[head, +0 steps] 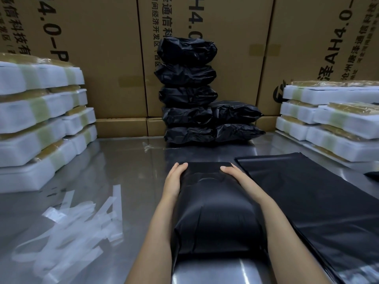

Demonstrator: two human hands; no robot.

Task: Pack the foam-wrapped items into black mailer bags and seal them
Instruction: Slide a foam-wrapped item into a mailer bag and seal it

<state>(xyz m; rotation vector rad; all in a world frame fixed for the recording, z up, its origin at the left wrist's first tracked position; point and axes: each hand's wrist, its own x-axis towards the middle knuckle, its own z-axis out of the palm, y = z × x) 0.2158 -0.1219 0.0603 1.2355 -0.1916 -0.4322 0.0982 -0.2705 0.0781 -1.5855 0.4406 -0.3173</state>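
1. I see a filled black bag (pixel 215 203) lying lengthwise near the front edge of the worktop (pixel 127 167), plump and rounded at the near end, flat and folded over at the far end. The plastic is smooth with a dull sheen.
2. My left hand (pixel 175 178) lies flat along the bag's left side, fingers straight, thumb resting on the folded flap.
3. My right hand (pixel 235 177) mirrors it on the right side, fingers straight, thumb on top of the flap.
4. Just right of the bag lies a flat stack of empty bags (pixel 303 197), thin and sleek.
5. At the back edge, packed bags (pixel 188 93), crinkled and lumpy, stand piled against cardboard boxes (pixel 98 58).
6. Blocks of white foam-wrapped items (pixel 41 119), banded with tape, are stacked along the left edge; more foam blocks (pixel 332 124) sit along the right.
7. Translucent paper strips (pixel 82 218) lie scattered at the front left corner.
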